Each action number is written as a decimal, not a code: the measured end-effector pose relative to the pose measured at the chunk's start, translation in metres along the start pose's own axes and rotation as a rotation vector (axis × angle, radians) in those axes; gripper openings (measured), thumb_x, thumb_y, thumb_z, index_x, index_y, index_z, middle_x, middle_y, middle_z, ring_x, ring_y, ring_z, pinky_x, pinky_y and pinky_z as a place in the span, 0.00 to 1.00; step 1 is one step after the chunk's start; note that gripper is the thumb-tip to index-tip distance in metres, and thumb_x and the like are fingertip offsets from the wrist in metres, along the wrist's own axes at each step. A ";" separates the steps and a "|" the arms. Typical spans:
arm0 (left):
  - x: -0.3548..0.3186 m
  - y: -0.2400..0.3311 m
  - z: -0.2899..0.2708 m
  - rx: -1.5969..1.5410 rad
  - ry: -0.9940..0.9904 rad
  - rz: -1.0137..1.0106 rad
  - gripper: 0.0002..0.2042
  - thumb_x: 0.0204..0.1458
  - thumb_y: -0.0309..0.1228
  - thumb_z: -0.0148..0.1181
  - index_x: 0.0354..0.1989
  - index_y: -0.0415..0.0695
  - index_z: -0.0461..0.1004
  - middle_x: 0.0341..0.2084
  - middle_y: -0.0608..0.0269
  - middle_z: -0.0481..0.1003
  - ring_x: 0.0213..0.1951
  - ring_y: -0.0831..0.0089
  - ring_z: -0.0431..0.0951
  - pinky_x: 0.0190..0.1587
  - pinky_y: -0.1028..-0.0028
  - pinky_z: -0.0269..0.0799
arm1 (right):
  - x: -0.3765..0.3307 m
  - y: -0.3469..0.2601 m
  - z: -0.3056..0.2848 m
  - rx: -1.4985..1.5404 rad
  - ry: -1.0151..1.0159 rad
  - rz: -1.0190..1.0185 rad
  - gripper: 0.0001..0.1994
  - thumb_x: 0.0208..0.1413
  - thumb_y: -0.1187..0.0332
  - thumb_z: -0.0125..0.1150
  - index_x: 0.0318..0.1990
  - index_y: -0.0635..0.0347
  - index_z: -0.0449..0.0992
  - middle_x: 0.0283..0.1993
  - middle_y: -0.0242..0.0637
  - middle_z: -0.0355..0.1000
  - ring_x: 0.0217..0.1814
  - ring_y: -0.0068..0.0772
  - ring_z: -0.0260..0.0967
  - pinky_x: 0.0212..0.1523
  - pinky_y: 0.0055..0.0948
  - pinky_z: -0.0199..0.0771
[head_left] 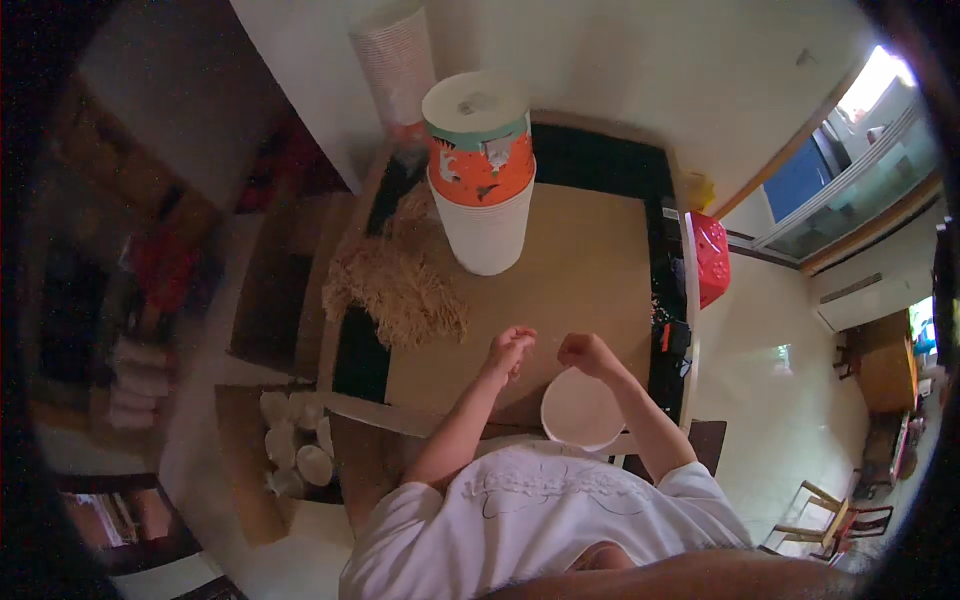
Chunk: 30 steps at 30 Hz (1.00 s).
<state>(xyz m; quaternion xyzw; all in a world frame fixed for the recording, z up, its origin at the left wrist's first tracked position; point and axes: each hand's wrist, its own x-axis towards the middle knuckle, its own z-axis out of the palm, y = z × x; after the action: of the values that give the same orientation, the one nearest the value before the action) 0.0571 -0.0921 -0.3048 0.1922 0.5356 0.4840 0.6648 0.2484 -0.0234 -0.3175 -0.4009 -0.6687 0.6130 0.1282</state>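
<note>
Over the near part of the cardboard-covered table, my left hand (512, 352) is raised with its fingers curled together. Whatever it pinches, if anything, is too small to make out. My right hand (590, 355) is closed just above the far rim of a white round tub (583, 415), and its grip is hidden too. The tub stands at the near table edge, close against my shirt, its pale inside showing. Left of my hands lies a heap of tan stringy cords (400, 285). Beyond them rises a stack of nested tubs (487, 225), white below, with orange and green print above.
Another tall stack of pale tubs (393, 60) stands behind, by the wall. A box with several white tubs (314, 464) sits low at the left. A red plastic basket (710, 260) is beyond the right table edge, near small dark items (676, 337).
</note>
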 end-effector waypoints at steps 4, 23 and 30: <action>0.014 -0.012 0.007 0.409 -0.145 0.166 0.09 0.40 0.32 0.58 0.30 0.43 0.75 0.20 0.69 0.73 0.21 0.80 0.70 0.25 0.79 0.67 | 0.002 -0.008 0.004 0.031 0.097 0.027 0.02 0.43 0.75 0.56 0.27 0.62 0.71 0.22 0.29 0.69 0.25 0.18 0.64 0.26 0.19 0.65; 0.030 -0.034 0.024 0.569 0.106 0.454 0.06 0.40 0.29 0.60 0.27 0.42 0.76 0.19 0.62 0.75 0.24 0.80 0.74 0.29 0.78 0.68 | -0.008 -0.032 -0.003 0.319 0.159 0.015 0.04 0.46 0.71 0.57 0.28 0.61 0.73 0.24 0.28 0.68 0.27 0.16 0.62 0.28 0.17 0.63; 0.025 -0.031 0.021 0.631 0.167 0.467 0.05 0.41 0.27 0.58 0.25 0.39 0.75 0.17 0.62 0.74 0.21 0.81 0.71 0.25 0.78 0.66 | 0.003 -0.016 -0.007 0.445 0.275 -0.145 0.06 0.46 0.73 0.55 0.33 0.59 0.71 0.27 0.28 0.69 0.30 0.17 0.64 0.31 0.16 0.64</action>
<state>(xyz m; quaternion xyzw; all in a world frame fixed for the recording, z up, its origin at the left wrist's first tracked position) 0.0887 -0.0795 -0.3342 0.4633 0.6521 0.4477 0.3996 0.2445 -0.0152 -0.3022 -0.3934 -0.5209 0.6737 0.3464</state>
